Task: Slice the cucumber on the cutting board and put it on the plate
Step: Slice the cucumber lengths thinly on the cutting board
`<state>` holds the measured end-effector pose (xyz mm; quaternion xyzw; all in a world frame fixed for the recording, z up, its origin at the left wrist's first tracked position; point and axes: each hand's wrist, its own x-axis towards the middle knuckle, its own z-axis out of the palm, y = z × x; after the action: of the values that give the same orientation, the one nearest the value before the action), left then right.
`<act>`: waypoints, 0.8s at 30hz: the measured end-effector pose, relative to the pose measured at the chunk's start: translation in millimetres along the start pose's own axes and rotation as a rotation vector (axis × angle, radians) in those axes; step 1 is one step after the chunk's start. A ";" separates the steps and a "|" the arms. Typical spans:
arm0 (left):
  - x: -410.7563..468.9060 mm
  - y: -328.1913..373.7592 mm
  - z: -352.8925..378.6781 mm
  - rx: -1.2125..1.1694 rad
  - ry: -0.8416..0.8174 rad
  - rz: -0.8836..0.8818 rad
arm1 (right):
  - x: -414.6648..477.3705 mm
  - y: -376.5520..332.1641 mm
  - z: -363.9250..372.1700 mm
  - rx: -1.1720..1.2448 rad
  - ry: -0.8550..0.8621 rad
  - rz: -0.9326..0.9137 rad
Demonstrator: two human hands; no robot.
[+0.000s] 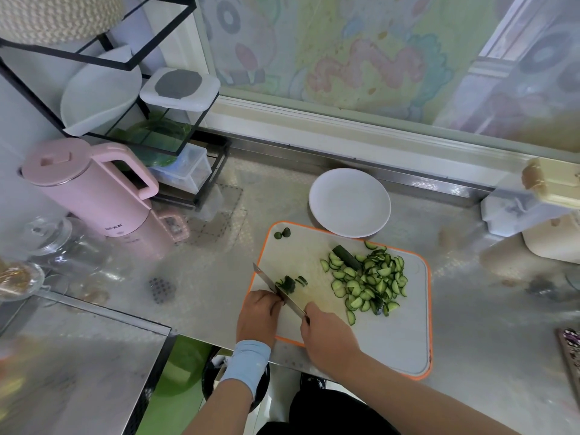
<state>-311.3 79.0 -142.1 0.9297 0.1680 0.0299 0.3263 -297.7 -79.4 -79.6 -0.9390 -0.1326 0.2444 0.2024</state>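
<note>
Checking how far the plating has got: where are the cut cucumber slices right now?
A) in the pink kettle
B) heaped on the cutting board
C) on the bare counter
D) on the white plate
B: the cucumber slices lie heaped on the right part of the cutting board, and the white plate beyond it holds none.

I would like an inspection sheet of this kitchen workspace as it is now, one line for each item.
Surface: steel counter; cutting board lies at its front edge.
Job's things: cucumber slices piled on the board; cucumber stub at the knife; plate holds no slices yet.
Clutter: pink kettle, wire rack, glass jars, boxes.
Grippers: left hand steadies the stub; right hand grips the knife.
Cables: nothing seen.
Surroundings: patterned panel behind the counter.
</note>
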 end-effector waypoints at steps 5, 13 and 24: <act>0.8 1.1 -1.8 -0.032 0.016 -0.002 | 2.0 -0.9 0.1 0.013 -0.019 -0.004; 0.6 0.2 -0.1 -0.043 0.014 0.012 | 16.2 -10.1 2.4 0.032 -0.072 0.031; -2.2 -1.3 0.3 -0.050 0.005 0.012 | 18.7 -17.8 -4.6 0.052 -0.064 0.003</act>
<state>-313.7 79.0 -143.0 0.9222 0.1624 0.0384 0.3487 -282.1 -58.6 -75.5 -0.9252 -0.1312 0.2781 0.2222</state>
